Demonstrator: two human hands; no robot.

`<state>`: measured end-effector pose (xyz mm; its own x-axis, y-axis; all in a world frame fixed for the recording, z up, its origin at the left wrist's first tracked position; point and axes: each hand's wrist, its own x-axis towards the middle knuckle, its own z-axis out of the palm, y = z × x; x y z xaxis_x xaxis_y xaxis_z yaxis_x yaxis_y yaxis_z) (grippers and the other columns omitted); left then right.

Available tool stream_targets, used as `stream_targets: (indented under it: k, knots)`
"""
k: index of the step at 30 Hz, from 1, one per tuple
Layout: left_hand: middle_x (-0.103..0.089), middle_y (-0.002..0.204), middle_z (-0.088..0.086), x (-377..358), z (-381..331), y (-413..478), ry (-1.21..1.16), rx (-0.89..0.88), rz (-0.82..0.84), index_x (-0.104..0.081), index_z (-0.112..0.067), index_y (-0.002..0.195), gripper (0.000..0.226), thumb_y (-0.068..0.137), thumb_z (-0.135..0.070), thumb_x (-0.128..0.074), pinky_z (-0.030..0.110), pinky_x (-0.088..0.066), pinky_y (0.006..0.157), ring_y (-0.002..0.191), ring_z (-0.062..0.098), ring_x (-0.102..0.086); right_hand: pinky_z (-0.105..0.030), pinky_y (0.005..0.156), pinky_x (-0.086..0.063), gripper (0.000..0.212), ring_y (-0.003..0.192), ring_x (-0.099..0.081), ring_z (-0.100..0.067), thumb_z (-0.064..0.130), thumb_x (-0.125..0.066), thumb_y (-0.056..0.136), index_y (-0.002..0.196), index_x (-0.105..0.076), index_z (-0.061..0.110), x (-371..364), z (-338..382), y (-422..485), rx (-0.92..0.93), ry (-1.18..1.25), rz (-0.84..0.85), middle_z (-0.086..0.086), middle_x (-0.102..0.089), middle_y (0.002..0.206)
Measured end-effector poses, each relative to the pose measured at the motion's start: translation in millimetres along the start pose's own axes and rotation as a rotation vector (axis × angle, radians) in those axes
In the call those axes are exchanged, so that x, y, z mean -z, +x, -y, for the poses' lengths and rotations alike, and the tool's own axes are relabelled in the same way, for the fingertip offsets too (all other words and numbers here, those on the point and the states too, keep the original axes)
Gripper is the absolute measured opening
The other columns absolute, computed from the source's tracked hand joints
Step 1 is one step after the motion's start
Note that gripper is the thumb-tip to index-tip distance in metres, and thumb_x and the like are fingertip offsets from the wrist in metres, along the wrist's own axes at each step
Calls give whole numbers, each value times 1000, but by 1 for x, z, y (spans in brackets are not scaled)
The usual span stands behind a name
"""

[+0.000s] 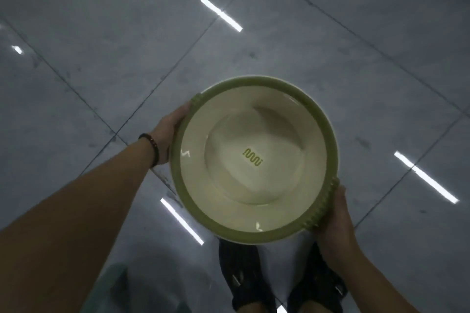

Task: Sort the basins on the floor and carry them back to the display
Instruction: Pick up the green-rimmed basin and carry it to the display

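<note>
A round cream basin (221,201) with an olive-green rim and a small green squiggle logo on its bottom is held in the air above the floor, open side up. My left hand (169,132) grips its left rim near a ribbed handle; a dark bead bracelet is on that wrist. At the lower right, my right hand (335,221) grips the other ribbed handle. A thin white edge showing under the rim may be another basin nested below; I cannot tell.
Below is a glossy grey tiled floor (101,33) with dark joints and bright strip-light reflections. My two feet in dark shoes (244,277) stand directly under the basin. A blurred greenish shape (112,284) lies at the bottom left.
</note>
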<state>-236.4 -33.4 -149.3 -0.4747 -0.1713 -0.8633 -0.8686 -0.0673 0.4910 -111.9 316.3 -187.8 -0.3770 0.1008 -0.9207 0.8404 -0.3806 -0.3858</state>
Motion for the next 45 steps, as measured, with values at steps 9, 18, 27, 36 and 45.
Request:
stream_targets:
  k: [9,18,27,36,45]
  knots:
    - [-78,100,9,-25,10,-50,-116,75,85,-73,-19,116,53,96,-62,-49,39,-61,68,83,27,-75,-46,98,-54,63,116,-68,-27,74,-36,98,130,-68,31,7,51,-29,31,69,23,-1,-78,118]
    - [-70,121,22,-64,-76,-257,6,143,406,-66,-10,128,85,62,-60,-87,54,-55,94,103,37,-68,-61,113,-43,61,122,-65,-42,56,-60,87,131,-69,14,119,188,-233,-18,-75,38,-18,-72,128]
    - [-64,133,23,-150,-211,-469,225,-10,579,-62,-13,135,100,53,-63,-91,65,-43,107,123,46,-58,-66,113,-42,78,124,-61,-47,61,-77,79,137,-66,12,229,261,-518,192,54,-78,-24,-66,135]
    - [-66,134,13,-306,-241,-657,590,-164,908,-60,-25,137,87,64,-69,-81,61,-46,106,123,39,-62,-45,76,-53,38,68,-71,-30,33,-53,101,91,-76,5,329,159,-747,427,622,-359,-15,-71,80]
    - [-68,129,17,-510,-113,-848,856,-263,1156,-69,-23,128,74,69,-66,-78,65,-46,103,122,44,-61,-50,98,-49,63,97,-72,-40,58,-72,73,110,-79,7,488,27,-865,477,1030,-676,-20,-78,102]
